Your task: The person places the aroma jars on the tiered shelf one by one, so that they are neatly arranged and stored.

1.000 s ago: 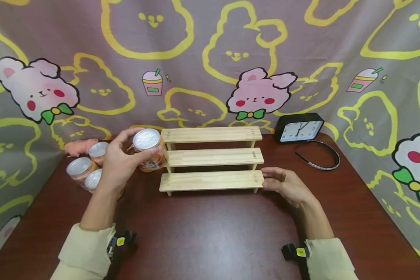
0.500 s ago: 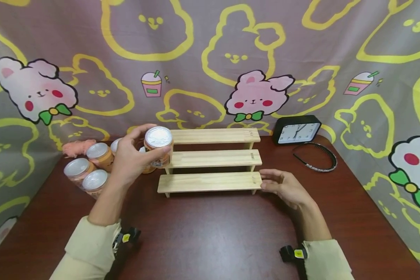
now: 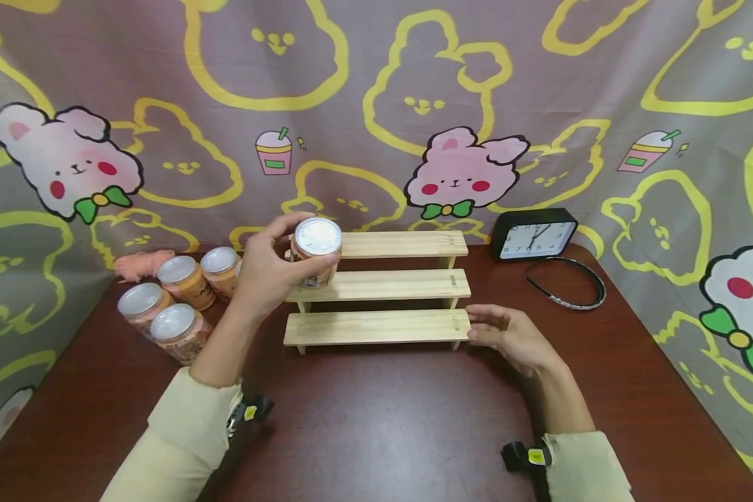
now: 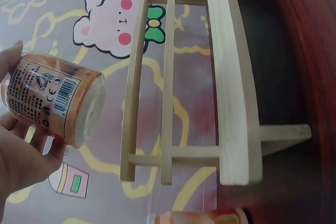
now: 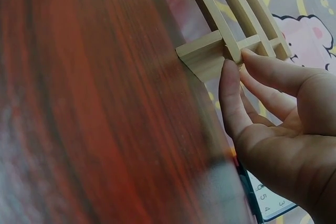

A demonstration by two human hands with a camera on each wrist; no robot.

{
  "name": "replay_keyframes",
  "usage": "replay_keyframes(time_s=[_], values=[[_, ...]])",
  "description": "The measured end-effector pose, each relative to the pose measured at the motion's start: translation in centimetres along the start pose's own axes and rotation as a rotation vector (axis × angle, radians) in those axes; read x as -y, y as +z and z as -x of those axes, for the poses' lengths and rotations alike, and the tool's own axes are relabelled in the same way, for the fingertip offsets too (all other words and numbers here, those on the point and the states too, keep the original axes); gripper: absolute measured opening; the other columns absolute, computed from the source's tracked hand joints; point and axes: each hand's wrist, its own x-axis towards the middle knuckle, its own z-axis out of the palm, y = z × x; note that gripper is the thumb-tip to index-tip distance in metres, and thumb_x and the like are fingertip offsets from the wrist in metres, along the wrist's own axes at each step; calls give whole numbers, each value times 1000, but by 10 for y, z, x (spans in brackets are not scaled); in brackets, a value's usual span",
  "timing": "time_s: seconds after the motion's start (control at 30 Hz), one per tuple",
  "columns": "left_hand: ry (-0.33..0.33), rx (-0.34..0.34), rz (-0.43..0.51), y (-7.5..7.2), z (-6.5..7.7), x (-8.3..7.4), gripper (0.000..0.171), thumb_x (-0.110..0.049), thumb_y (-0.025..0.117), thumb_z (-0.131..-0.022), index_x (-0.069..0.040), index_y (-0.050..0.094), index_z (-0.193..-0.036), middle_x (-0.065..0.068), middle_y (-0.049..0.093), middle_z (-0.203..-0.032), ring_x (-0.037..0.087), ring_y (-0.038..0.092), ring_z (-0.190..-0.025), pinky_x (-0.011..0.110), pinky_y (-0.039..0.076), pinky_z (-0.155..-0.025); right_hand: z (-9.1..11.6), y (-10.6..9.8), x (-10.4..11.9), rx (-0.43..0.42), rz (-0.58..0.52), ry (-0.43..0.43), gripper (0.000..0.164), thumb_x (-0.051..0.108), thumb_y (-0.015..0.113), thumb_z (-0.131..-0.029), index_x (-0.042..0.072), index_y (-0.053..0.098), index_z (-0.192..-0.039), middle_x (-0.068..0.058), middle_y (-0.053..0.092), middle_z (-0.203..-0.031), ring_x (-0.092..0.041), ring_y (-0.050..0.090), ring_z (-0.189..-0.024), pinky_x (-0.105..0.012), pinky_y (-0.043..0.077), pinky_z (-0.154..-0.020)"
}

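My left hand (image 3: 270, 268) grips an orange-labelled can (image 3: 317, 244) with a silvery lid. It is upright, raised at the left end of a three-step wooden display rack (image 3: 376, 325), overlapping the top and middle steps in the head view. In the left wrist view, a barcode and small print show on the can (image 4: 47, 95), whose base stands apart from the rack. Thumb and fingers of my right hand (image 3: 514, 338) pinch the right end of the bottom step, as the right wrist view shows up close at the rack (image 5: 210, 56).
Several similar cans (image 3: 178, 324) stand grouped at the left, beside a pink fuzzy object (image 3: 143, 266). A black clock (image 3: 533, 236) and a black headband (image 3: 596, 293) are at the back right. A patterned curtain (image 3: 351, 70) encloses the dark wooden table (image 3: 376, 425).
My left hand has carried the can rightward and slightly up, from beside the rack to over its left end. The right hand keeps its place at the bottom step.
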Motion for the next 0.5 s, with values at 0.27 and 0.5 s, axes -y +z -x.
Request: replay_keyframes(time_s=[0.27, 0.5], values=[[58, 47, -36, 15, -9, -5, 59, -16, 93, -74, -8, 68, -127, 5, 66, -119, 16, 58, -108, 44, 46, -95, 1, 0, -2, 12, 1, -18, 57, -6, 67, -93, -18, 41, -142, -19, 63, -121, -11, 66, -101, -28, 57, -86], [66, 95, -56, 27, -19, -11, 58, -19, 94, -73, -12, 70, -125, 2, 68, -120, 16, 58, -106, 43, 47, -91, 1, 0, 0, 14, -10, -20, 57, -6, 66, -94, -19, 39, -142, -21, 61, -123, -11, 66, -100, -28, 56, -86]])
